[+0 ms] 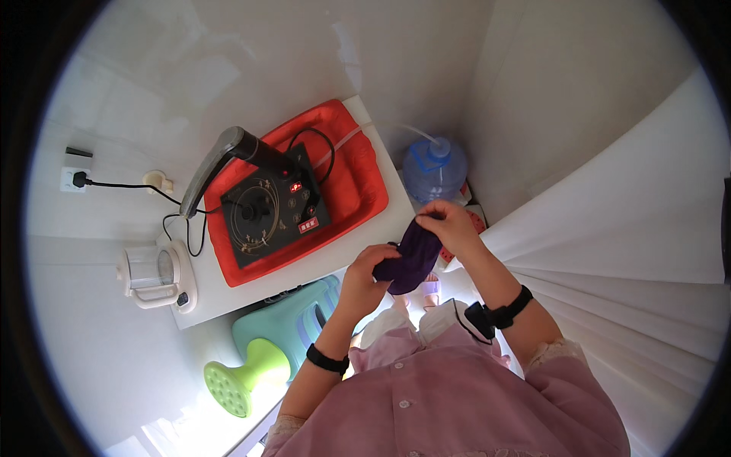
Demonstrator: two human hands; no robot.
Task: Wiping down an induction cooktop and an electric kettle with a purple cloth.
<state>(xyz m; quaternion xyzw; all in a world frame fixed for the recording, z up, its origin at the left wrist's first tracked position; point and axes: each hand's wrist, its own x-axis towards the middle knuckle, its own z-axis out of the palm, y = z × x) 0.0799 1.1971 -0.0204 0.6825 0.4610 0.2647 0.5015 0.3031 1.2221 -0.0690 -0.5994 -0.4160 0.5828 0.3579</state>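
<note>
A dark purple cloth (pixel 417 257) is stretched between my two hands, in front of my body. My left hand (pixel 365 277) grips its lower left part, with thumb and fingers on the fabric. My right hand (pixel 451 225) pinches its upper right end. Folds hide what kind of cloth article it is. Beyond the hands, a red tray (pixel 354 171) lies on a white tabletop (pixel 365 245). In the tray are a black electric hot plate (pixel 274 211) and a dark water dispenser with a curved spout (pixel 228 148).
A blue water bottle (pixel 435 171) with a tube stands right of the table. A kettle-like glass appliance (pixel 154 274) is at the table's left end. Below are a teal plastic stool (pixel 274 325) and a green stool (pixel 251 371). A white curtain (pixel 617 228) hangs at right.
</note>
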